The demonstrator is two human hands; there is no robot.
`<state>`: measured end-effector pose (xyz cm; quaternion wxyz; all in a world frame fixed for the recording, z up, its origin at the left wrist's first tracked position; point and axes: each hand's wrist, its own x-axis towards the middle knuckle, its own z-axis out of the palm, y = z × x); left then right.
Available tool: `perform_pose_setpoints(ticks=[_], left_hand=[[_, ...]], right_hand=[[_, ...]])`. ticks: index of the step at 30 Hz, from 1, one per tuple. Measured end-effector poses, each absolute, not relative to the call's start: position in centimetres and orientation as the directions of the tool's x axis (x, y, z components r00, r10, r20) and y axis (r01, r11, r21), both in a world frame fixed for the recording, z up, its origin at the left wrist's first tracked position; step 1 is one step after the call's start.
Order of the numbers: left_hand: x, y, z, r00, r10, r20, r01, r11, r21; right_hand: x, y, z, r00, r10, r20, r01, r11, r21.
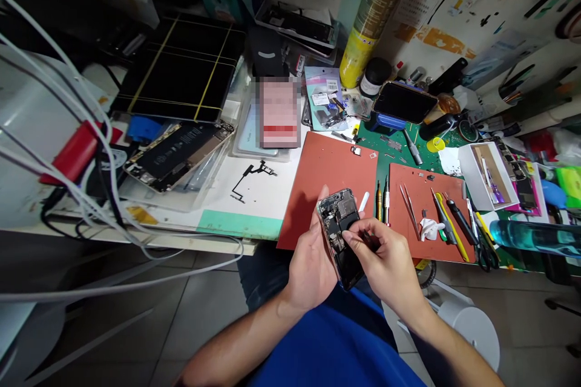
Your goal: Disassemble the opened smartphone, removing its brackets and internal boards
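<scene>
An opened smartphone (pixel 336 216) rests tilted in my left hand (pixel 308 263), its inner boards and dark battery facing up. My left fingers wrap around its left edge and back. Over the phone's right side, my right hand (pixel 390 254) has thumb and forefinger pinched together against the inside. What they pinch is hidden; something dark shows beneath the curled fingers. Behind the phone lies a reddish-brown mat (pixel 313 175). Just to the right are a gold screwdriver (pixel 379 202) and a silver screwdriver (pixel 387 201), standing close together on the green mat.
A second reddish mat (pixel 399 184) carries tweezers (pixel 411 211), a yellow-handled tool (pixel 451 227) and crumpled tissue (pixel 430 228). A black flex cable (pixel 252 178) lies on white paper. Another opened phone (pixel 177 154) is at left, near white cables (pixel 106 193). A spray can (pixel 372 18) stands behind.
</scene>
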<state>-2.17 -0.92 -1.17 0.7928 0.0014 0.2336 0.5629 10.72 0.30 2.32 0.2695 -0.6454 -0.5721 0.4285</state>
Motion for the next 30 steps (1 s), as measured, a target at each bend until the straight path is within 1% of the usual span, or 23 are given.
perform_pose_setpoints(ticks=[5,10,13,16,19,21,23,26,30], left_hand=[[-2.3,-0.8,-1.0,0.259,0.885,-0.386,-0.897,0.369,0.243],[-2.5,-0.2,-1.0,0.263,0.874,-0.408,-0.891,0.382,0.245],[-2.5,0.0,-1.2,0.253,0.876,-0.410,-0.894,0.374,0.247],[-2.6,0.0,-1.4,0.237,0.873,-0.426,-0.892,0.369,0.262],[-2.6,0.1,-1.3,0.212,0.872,-0.442,-0.884,0.364,0.293],[-2.6,0.1,-1.3,0.203,0.873,-0.444,-0.875,0.365,0.317],[-2.6,0.1,-1.4,0.204,0.876,-0.438,-0.861,0.373,0.346],[-2.6,0.0,-1.8,0.220,0.888,-0.404,-0.844,0.381,0.377],[-2.6,-0.4,-2.3,0.238,0.906,-0.350,-0.838,0.374,0.397]], right_hand=[[11.0,0.2,2.6,-0.018,0.959,-0.281,0.434,-0.246,-0.866],[12.0,-0.7,3.2,-0.017,0.968,-0.250,0.355,-0.228,-0.907],[12.8,-1.2,4.0,0.022,0.981,-0.195,0.277,-0.193,-0.941],[13.8,-2.1,4.7,0.095,0.993,-0.069,0.205,-0.087,-0.975],[14.4,-3.4,4.5,0.158,0.987,0.038,0.280,-0.008,-0.960],[14.3,-4.2,3.9,0.109,0.991,0.082,0.319,0.043,-0.947],[14.0,-4.6,3.1,0.020,0.991,0.135,0.339,0.121,-0.933],[13.4,-4.4,2.2,-0.061,0.975,0.214,0.370,0.221,-0.902],[13.1,-3.7,1.6,-0.105,0.969,0.225,0.407,0.249,-0.879]])
